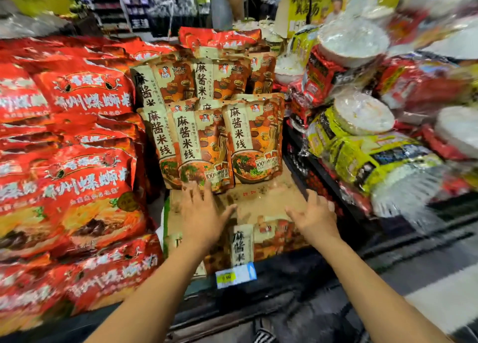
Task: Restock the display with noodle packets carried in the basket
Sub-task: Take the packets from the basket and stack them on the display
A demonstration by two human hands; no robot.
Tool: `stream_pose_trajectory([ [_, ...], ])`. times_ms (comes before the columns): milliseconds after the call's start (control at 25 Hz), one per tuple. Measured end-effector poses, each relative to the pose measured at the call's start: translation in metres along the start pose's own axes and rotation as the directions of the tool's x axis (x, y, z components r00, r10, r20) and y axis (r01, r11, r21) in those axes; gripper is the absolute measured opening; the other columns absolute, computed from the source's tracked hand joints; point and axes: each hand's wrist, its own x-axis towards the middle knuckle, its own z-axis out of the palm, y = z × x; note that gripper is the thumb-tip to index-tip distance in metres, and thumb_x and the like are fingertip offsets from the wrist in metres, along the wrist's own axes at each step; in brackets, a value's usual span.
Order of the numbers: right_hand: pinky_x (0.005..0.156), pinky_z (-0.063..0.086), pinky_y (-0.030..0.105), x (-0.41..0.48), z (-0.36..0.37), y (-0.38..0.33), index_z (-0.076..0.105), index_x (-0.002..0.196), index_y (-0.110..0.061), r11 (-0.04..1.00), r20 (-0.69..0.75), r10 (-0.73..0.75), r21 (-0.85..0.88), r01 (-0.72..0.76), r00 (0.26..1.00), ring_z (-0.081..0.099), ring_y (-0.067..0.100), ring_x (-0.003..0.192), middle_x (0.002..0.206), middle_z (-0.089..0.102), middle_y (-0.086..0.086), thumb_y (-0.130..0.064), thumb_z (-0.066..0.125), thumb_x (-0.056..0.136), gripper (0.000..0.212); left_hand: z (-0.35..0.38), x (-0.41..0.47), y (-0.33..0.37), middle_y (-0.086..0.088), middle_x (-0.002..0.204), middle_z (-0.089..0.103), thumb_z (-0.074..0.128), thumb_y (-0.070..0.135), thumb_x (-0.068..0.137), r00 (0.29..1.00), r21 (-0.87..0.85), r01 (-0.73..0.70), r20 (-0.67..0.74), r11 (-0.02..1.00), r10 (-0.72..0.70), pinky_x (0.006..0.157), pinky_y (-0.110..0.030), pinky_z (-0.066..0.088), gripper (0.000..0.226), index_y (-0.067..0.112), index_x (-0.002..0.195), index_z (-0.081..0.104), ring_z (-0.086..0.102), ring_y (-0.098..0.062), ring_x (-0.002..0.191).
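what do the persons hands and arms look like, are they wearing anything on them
Nothing worn shows. The left hand and right hand are bare: no gloves, rings or watch. The left forearm and right forearm are uncovered down to the frame edge, with no sleeve, cuff or wristband in view.
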Motion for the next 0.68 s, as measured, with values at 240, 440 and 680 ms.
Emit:
stream_pose_trajectory([
  [240, 0.112, 0.031, 0.043, -0.113, 0.007, 0.071, 0.021, 0.152, -0.011, 0.961, 0.113, 0.254, -0.138, -0.238, 0.961, 0.030, 0.035, 0.139, 0.152, 0.034, 0.015, -0.063, 0.041, 0.095, 0.080, 0.023, -0.090, 0.023, -0.014, 0.165, -0.002, 0.035, 0.073, 0.090, 0.957, 0.030, -0.243, 0.170, 0.970, 0.235, 0.122, -0.046, 0.008, 0.094, 0.018, 0.158, -0.002, -0.002, -0.034, 0.151],
  [440, 0.110, 0.034, 0.042, -0.184, 0.005, 0.143, 0.019, 0.152, -0.010, 0.876, 0.149, 0.477, -0.155, -0.456, 0.866, 0.031, 0.037, 0.138, 0.150, 0.035, 0.018, -0.061, 0.046, 0.094, 0.081, 0.049, -0.135, 0.058, -0.011, 0.165, -0.007, 0.033, 0.069, 0.095, 0.836, 0.104, -0.483, 0.348, 0.869, 0.423, 0.123, -0.044, 0.002, 0.091, 0.016, 0.157, -0.007, -0.011, -0.031, 0.151],
  [680, 0.105, 0.040, 0.037, -0.241, -0.011, 0.217, 0.033, 0.145, -0.014, 0.712, 0.146, 0.701, -0.081, -0.697, 0.698, 0.043, 0.033, 0.134, 0.146, 0.043, 0.014, -0.061, 0.052, 0.089, 0.076, 0.089, -0.161, 0.127, -0.008, 0.165, -0.005, 0.040, 0.067, 0.093, 0.659, 0.078, -0.676, 0.509, 0.733, 0.554, 0.123, -0.045, 0.003, 0.093, 0.017, 0.158, -0.003, -0.008, -0.030, 0.152],
])
